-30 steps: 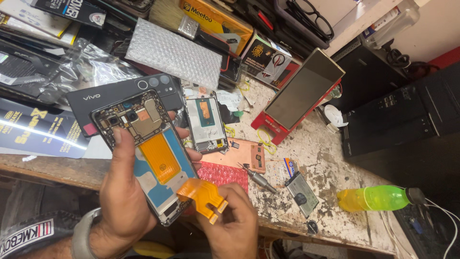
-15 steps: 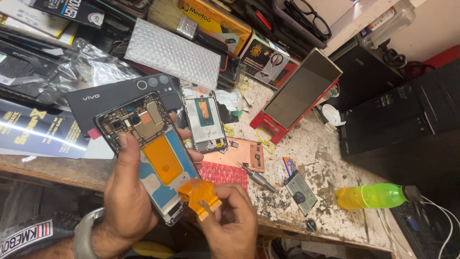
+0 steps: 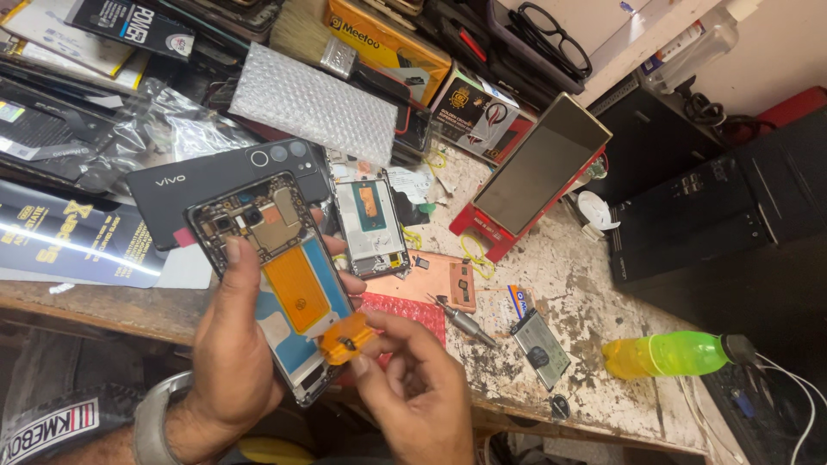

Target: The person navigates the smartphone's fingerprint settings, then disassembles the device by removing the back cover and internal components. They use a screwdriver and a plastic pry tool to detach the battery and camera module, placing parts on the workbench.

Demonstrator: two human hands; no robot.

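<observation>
Above the worn workbench (image 3: 586,284), our left hand (image 3: 226,362) is clamped around an opened phone frame (image 3: 274,274), while our right hand (image 3: 412,387) pinches an orange film tab (image 3: 346,337) at the frame's lower end. A black back cover (image 3: 226,182) lies just behind the frame, a screwdriver (image 3: 461,320) to its right.

The open phone (image 3: 274,284) has no back cover, so its insides show. It is long, with a black frame, and it tilts, top end toward 11 o'clock and bottom end toward 5 o'clock. Small dark and copper parts sit at the top. An orange patch lies in the middle on blue. The orange strip (image 3: 346,337) is bent at the bottom end.
</observation>
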